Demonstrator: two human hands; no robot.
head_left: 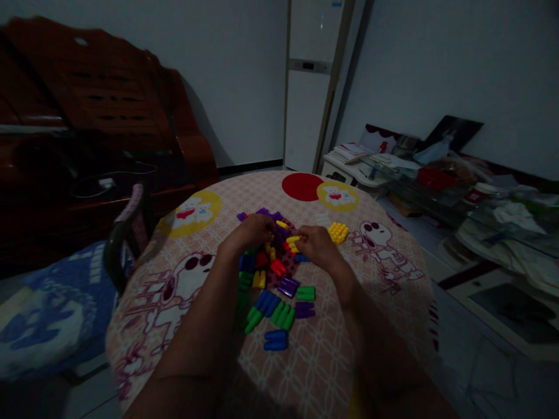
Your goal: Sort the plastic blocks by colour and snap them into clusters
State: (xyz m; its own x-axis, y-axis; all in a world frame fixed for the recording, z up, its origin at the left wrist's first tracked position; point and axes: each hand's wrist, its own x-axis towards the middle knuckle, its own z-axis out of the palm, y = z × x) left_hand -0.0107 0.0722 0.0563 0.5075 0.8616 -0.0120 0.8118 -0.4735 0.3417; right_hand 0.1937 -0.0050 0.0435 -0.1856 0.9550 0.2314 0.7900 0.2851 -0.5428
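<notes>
A pile of bright plastic building pieces in blue, green, purple, red and yellow lies in the middle of a round table with a cartoon-print cloth. My left hand is curled over the far side of the pile, fingers closed on pieces I cannot make out in the dim light. My right hand pinches a small yellow piece just above the pile. The two hands are close together, almost touching. A yellow studded piece lies alone to the right of my right hand.
A chair stands at the table's left edge, beside blue bedding. Dark wooden furniture fills the left wall. A low table heaped with papers and clutter runs along the right. A white door is behind.
</notes>
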